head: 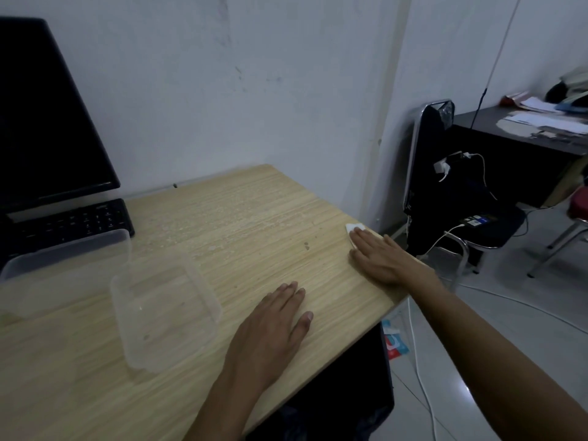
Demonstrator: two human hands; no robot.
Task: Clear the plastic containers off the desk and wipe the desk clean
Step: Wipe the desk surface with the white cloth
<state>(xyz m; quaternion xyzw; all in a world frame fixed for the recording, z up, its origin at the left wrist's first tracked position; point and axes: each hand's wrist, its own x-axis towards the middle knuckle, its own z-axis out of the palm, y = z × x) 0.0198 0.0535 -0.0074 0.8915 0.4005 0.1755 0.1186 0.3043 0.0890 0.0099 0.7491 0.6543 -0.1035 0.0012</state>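
Note:
A clear plastic container (pixel 165 313) lies on the wooden desk (pixel 238 224), left of centre. A second, larger clear container (pixel 63 268) stands behind it at the left edge, in front of the keyboard. My left hand (pixel 270 326) rests flat on the desk just right of the nearer container, holding nothing. My right hand (pixel 378 253) presses flat on a white tissue (pixel 352 228) near the desk's right edge; only a corner of the tissue shows past my fingertips. Small crumbs and specks dot the middle of the desk.
A black monitor (pixel 41 122) and keyboard (pixel 73 221) stand at the back left against the wall. A black chair (pixel 451 192) with chargers and cables sits beyond the desk's right edge. A dark desk (pixel 496 132) with papers stands farther right. Cables cross the tiled floor.

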